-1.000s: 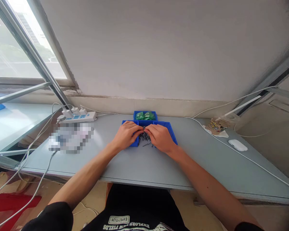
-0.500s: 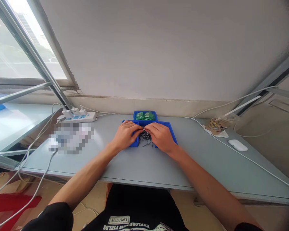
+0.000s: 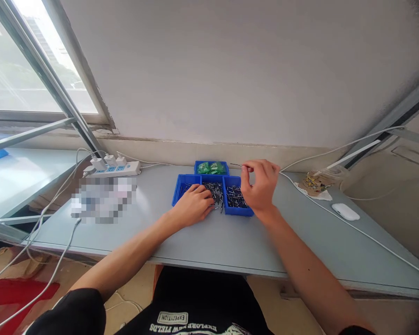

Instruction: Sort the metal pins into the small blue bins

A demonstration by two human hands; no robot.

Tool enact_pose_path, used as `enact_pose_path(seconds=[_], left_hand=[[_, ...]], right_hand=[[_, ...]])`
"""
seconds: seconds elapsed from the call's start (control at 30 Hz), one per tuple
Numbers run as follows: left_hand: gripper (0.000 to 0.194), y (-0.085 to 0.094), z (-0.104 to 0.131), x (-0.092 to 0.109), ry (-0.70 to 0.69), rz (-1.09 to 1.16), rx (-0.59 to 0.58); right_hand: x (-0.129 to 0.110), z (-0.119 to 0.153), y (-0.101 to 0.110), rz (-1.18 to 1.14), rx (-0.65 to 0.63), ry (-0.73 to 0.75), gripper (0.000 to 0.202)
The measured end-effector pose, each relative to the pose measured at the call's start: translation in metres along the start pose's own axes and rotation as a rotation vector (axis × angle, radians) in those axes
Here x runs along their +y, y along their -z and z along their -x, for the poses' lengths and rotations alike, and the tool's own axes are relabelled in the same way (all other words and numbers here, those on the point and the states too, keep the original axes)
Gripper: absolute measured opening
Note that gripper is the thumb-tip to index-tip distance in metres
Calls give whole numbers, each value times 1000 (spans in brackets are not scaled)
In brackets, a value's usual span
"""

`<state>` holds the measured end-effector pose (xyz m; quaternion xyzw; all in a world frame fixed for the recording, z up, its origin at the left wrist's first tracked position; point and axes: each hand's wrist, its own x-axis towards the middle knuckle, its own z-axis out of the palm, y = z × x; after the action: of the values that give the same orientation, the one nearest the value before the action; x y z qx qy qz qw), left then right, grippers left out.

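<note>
The right hand (image 3: pixel 260 184) pinches a thin rod (image 3: pixel 236 164) projecting left from its fingertips. Metal parts (image 3: pixel 216 190) lie just right of the left hand (image 3: pixel 194 204), whose fingers are curled; whether it grips anything cannot be determined.

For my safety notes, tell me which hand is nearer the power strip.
Left. The left hand, at the blue bins, is right of the power strip; the right hand is raised farther right.
</note>
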<state>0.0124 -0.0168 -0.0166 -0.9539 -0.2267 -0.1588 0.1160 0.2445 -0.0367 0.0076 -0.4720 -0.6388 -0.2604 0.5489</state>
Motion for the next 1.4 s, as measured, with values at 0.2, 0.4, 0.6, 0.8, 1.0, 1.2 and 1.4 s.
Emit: enact_pose_path(seconds=[0.2, 0.4, 0.6, 0.8, 1.0, 1.2, 1.4], left_hand=[[17, -10, 2, 7, -10, -117, -56], [15, -10, 3, 7, -28, -121, -49], [7, -7, 0, 7, -12, -59, 24], [10, 8, -5, 0, 135, 14, 221], [6, 17, -4, -8, 177, 145, 303], [18, 14, -3, -10, 201, 300, 221], [23, 7, -2, -14, 233, 360, 165]], right_hand=[[-3, -1, 4, 41, -2, -28, 24], [-10, 2, 3, -13, -74, 7, 21], [-20, 9, -3, -144, -326, 174, 21], [-29, 13, -8, -121, -486, 305, 25], [-25, 16, -13, -176, -522, 319, 26], [-22, 21, -17, -233, -516, 276, 23], [-23, 24, -17, -251, -520, 275, 20]])
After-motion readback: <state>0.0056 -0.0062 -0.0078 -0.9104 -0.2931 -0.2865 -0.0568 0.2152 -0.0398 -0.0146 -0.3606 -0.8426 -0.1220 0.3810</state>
